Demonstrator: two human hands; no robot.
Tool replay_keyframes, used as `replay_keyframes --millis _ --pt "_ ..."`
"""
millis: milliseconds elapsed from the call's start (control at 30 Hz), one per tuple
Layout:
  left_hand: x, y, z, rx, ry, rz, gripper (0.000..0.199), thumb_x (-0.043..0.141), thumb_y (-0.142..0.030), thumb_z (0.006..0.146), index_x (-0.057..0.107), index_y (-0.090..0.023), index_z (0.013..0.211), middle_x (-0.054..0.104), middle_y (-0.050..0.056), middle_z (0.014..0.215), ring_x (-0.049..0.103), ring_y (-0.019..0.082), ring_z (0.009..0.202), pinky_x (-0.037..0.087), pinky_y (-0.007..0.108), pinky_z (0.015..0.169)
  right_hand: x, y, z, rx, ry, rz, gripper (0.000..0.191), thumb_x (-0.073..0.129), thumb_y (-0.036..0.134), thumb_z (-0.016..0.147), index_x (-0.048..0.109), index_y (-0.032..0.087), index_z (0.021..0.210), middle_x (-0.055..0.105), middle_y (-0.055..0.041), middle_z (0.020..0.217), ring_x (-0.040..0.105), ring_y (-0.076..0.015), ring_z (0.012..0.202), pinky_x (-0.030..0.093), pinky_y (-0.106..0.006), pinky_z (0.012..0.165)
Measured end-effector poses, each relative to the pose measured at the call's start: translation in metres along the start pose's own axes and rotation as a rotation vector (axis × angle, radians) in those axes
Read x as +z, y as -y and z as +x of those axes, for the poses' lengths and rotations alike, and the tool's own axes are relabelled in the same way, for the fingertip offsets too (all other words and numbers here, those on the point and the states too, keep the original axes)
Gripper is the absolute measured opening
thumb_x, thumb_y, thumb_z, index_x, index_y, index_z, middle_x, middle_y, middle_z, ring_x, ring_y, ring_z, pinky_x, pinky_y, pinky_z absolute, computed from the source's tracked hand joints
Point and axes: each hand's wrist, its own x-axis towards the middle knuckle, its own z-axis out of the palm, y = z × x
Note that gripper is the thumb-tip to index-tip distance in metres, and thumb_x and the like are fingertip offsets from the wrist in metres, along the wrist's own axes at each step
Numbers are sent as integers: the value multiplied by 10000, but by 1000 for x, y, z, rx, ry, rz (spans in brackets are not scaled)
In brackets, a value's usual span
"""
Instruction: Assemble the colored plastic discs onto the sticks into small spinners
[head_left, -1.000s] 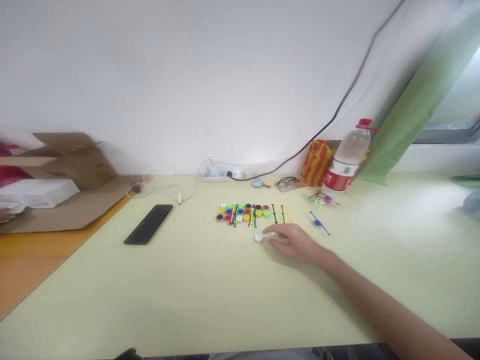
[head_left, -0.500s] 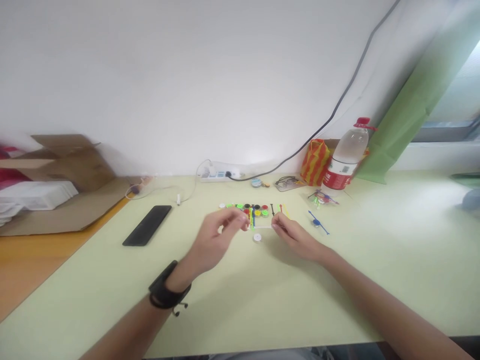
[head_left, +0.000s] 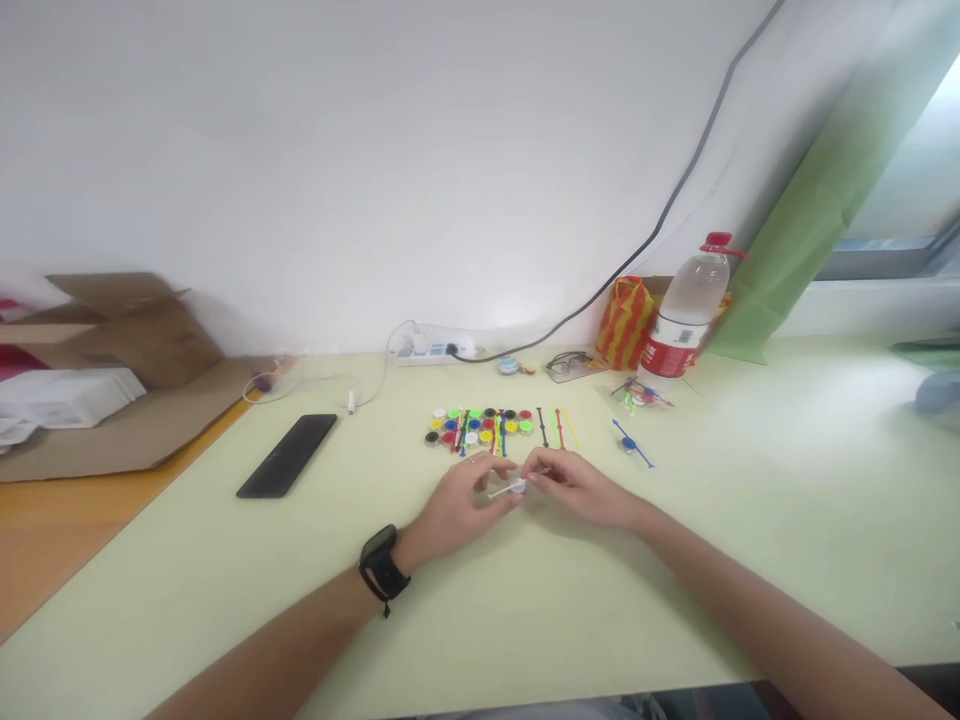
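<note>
Below centre, the right hand (head_left: 574,487) is pinching a thin white arrow (head_left: 499,491); the left hand (head_left: 459,505), half-open, is risking the round white disc (head_left: 518,486) slipping.

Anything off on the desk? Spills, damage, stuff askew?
No spill or damage visible. Mildly odd: one blue arrow piece lies slantwise on its own, apart from the coloured discs and the jumbled pile by the bottle. Bottle's lean may be lens distortion.
</note>
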Motion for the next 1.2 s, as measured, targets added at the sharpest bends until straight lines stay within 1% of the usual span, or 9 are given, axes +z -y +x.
replay_keyframes --millis 100,233,300,400,567,667,800,1000,1200 --pt "0 3 1 -13 -19 -83 215 576 -370 989 736 -233 1035 744 34 971 607 171 783 439 281 670 3 -1 3 45 9 102 144 506 276 963 621 189 948 609 -10 803 558 -147 731 419 -248 637" --pt "1 8 0 -31 -26 -76 189 584 -312 974 748 -224 1009 752 28 923 602 166 759 428 278 654 4 -6 4 225 -14 229 101 562 256 894 561 200 978 636 16 705 489 -100 543 340 -197 481" --pt "1 10 0 -38 -23 -51 172 592 -288 961 752 -230 986 750 19 901 602 169 773 434 280 670 5 -7 5 282 -50 222 127 583 272 872 540 208 973 640 31 675 434 -81 471 308 -185 434" --pt "2 11 1 -40 -19 -29 169 587 -258 954 753 -239 968 746 8 872 606 169 783 441 283 690 5 -7 5 331 -105 195 143 590 312 864 539 216 956 604 52 634 414 -76 429 296 -181 395" --pt "2 9 1 -1 -11 -1 167 580 -234 953 747 -242 947 740 7 868 612 176 786 451 295 698 4 -5 5 393 -106 185 135 586 321 853 553 224 941 567 69 583 391 -73 389 255 -178 359" --pt "3 8 -1 39 -19 18 178 567 -218 963 737 -253 1002 753 14 949 640 193 869 480 315 765 4 -6 4 384 -98 181 137 591 314 851 552 221 943 566 71 581 386 -71 387 255 -179 357" --pt "3 6 -4 129 -16 69 218 577 -214 966 709 -278 1128 744 20 1087 643 216 1012 493 358 897 4 -9 4 343 -92 160 117 583 307 869 552 214 934 563 70 578 411 -74 415 300 -176 380" --pt "1 3 -5 180 11 152 207 565 -234 978 700 -281 1127 737 36 1067 646 233 1026 510 381 904 6 -9 5 315 -104 161 118 580 305 882 562 212 953 544 72 576 426 -87 436 319 -189 393" --pt "2 -1 -7 193 37 211 177 594 -212 944 662 -270 1098 734 34 1111 642 249 1076 500 411 951 10 -17 6 185 -103 184 113 599 288 877 563 202 943 519 71 567 489 -111 513 352 -211 479"
